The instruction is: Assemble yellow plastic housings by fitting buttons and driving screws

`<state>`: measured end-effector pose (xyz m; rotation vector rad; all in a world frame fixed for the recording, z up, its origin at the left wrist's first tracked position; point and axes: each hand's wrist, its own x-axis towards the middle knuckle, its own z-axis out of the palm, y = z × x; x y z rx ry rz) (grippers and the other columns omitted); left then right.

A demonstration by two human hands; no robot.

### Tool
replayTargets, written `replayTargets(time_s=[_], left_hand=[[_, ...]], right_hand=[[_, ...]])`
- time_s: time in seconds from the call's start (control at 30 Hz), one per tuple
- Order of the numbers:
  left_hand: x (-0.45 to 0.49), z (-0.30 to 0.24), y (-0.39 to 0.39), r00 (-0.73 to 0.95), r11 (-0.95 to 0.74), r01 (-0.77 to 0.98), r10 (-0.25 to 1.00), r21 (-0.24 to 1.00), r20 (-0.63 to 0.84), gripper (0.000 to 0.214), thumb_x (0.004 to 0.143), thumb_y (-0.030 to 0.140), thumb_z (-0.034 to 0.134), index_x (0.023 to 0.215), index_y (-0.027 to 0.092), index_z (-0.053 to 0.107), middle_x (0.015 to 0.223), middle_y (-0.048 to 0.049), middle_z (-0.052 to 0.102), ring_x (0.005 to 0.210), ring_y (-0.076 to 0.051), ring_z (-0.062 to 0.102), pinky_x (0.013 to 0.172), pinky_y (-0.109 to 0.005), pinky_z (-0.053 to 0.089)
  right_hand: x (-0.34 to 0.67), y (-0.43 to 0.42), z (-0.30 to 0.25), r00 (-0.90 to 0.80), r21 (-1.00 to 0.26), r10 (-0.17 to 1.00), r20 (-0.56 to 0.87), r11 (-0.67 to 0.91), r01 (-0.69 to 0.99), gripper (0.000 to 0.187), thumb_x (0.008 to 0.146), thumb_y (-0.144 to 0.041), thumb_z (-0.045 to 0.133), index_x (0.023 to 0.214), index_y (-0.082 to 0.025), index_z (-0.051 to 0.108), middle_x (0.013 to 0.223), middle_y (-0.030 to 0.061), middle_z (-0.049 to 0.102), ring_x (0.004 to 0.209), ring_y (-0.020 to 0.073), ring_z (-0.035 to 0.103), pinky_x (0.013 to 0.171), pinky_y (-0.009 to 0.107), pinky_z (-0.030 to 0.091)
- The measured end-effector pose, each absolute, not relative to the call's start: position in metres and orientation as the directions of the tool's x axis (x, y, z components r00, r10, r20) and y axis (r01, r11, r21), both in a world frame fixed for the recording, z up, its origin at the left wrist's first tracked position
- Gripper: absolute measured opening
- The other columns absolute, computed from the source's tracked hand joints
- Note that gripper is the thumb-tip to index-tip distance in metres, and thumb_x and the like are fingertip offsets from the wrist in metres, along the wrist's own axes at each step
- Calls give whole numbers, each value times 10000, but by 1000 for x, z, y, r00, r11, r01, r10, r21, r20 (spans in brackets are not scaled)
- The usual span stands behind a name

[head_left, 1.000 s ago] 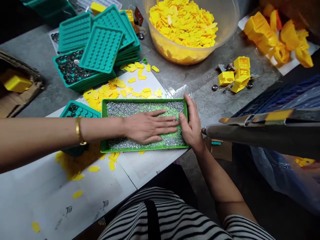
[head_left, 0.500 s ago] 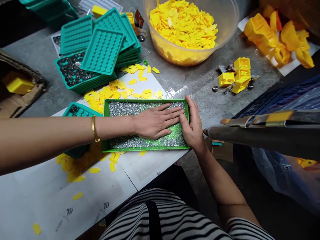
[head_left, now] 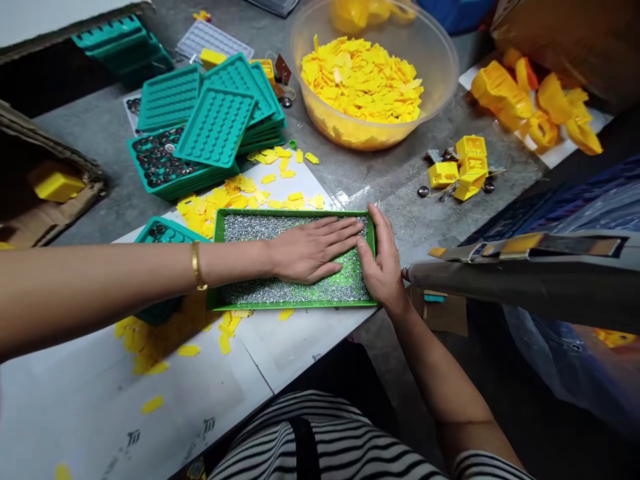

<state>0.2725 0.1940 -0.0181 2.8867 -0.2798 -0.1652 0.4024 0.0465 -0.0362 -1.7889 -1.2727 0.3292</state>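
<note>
A green rectangular tray (head_left: pixel 295 306) lies on the white board, with many small silvery metal pieces (head_left: pixel 250 228), like screws or pins, spread over its bottom. My left hand (head_left: pixel 315 250) rests flat on these pieces, palm down and fingers stretched toward the tray's right end. A patch of the tray's green bottom shows by the fingertips. My right hand (head_left: pixel 383 267) grips the right end wall of the tray, thumb inside and fingers along the outside. Under my left forearm, a teal tray (head_left: pixel 167 230) sits partly hidden beside the green one.
Loose yellow plastic pieces (head_left: pixel 210 207) lie around the tray. Behind stand stacked teal trays (head_left: pixel 215 127) and a clear tub (head_left: pixel 440 80) of yellow pieces. Yellow box-shaped parts (head_left: pixel 470 167) with wires sit at right. A dark bar (head_left: pixel 500 277) juts in near my right hand.
The camera view has shifted, so the background sits lower in the picture. Both hands keep nearly the same places on the tray, the left one still flat on the metal pieces.
</note>
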Motion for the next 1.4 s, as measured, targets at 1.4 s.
replayTargets(time_s=[1.4], left_hand=[[254,-14,190,884,-830,-394,-459,394,-84,556,986,410,237,1509,235,307,1604,-16,231,1494,-144,139,1231,-378,11]], right_hand=[[401,48,-40,474,-850,857,201,-89,520,540,977,-444,349,1483,-260,308,1551,54,347,1440,224,310,1216,472,239]])
